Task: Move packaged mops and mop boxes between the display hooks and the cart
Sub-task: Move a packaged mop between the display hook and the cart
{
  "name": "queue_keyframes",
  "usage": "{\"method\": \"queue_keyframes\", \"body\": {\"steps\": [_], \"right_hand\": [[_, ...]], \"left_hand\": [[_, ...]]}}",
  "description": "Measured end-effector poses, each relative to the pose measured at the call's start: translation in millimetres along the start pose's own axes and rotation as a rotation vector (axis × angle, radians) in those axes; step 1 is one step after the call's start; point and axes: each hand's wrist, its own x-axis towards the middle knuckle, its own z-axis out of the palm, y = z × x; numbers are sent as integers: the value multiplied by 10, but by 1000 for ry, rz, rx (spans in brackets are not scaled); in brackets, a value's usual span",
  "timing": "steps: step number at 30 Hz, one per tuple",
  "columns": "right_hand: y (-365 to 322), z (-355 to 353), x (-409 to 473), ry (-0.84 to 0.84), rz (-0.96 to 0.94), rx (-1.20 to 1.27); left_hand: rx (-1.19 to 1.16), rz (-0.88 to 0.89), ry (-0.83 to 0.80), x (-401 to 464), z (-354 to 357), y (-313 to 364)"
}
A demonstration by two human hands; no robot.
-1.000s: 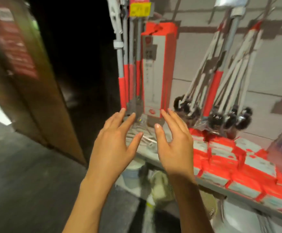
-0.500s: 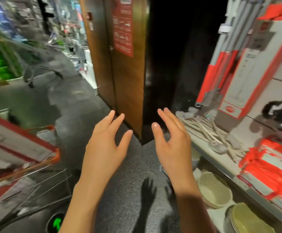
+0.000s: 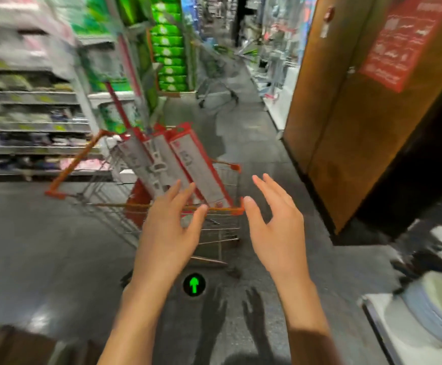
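A wire shopping cart (image 3: pixel 77 162) with orange trim stands in the aisle ahead of me. Several long red and white mop boxes (image 3: pixel 196 164) lean upright inside it, and a red-handled packaged mop (image 3: pixel 121 114) sticks up behind them. My left hand (image 3: pixel 169 227) is stretched out with straight fingers just in front of the boxes' lower ends, holding nothing. My right hand (image 3: pixel 275 225) is also held out with straight fingers, to the right of the cart's near corner, empty. The display hooks are out of view.
A brown wooden partition (image 3: pixel 346 122) with a red notice stands at the right. Store shelves (image 3: pixel 25 122) run along the left. Green stacked packs (image 3: pixel 169 43) and another cart (image 3: pixel 214 85) sit farther down the aisle. Stacked bowls (image 3: pixel 435 312) are at lower right. A green arrow (image 3: pixel 194 285) marks the floor.
My view has swung left from the mop display wall, past the wooden partition, to the cart. Both hands stayed raised, empty, fingers straight, and now reach toward the boxes in the cart.
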Motion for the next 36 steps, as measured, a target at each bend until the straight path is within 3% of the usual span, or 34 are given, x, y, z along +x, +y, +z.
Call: {"method": "queue_keyframes", "body": {"steps": [12,22,26,32,36], "right_hand": [[-215,1167,478,-204,-19,21],[85,1814,1858,-312,-29,76],[245,2122,2427,-353,-25,81],[428,2686,2960,-430,18,85],[502,3147,3197,-389,0,84]], "left_hand": [[8,-156,52,446,-246,-1000],[33,-158,143,1743,42,-1255],[30,-297,144,2252,227,-1337],[-128,-362,74,2759,413,-1701],[-165,-437,74,3131,497,-2139]]}}
